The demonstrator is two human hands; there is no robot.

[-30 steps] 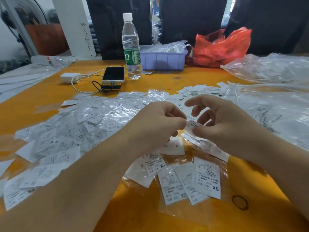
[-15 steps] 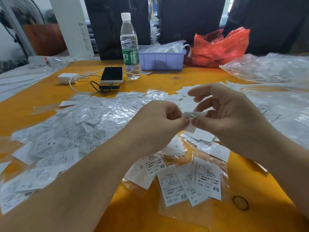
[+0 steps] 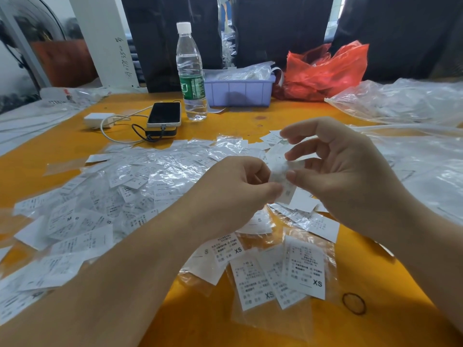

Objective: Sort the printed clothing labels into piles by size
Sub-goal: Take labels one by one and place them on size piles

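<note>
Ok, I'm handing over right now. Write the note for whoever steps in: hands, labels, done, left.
Left hand and right hand: both pinch one blurred label above the table; its size is unreadable.
XS pile: a few labels, nearest you, by a rubber band.
S labels: partly hidden under the left hand.
Unsorted heap: large, in clear sleeves, on the left.
Done: XS and S piles started.
Left: place the held label, then nearly the whole heap.

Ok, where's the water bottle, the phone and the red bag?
water bottle (image 3: 192,86), head view, on its green label.
phone (image 3: 164,113), head view, middle of its dark screen.
red bag (image 3: 323,71), head view, on its crumpled front.
</note>
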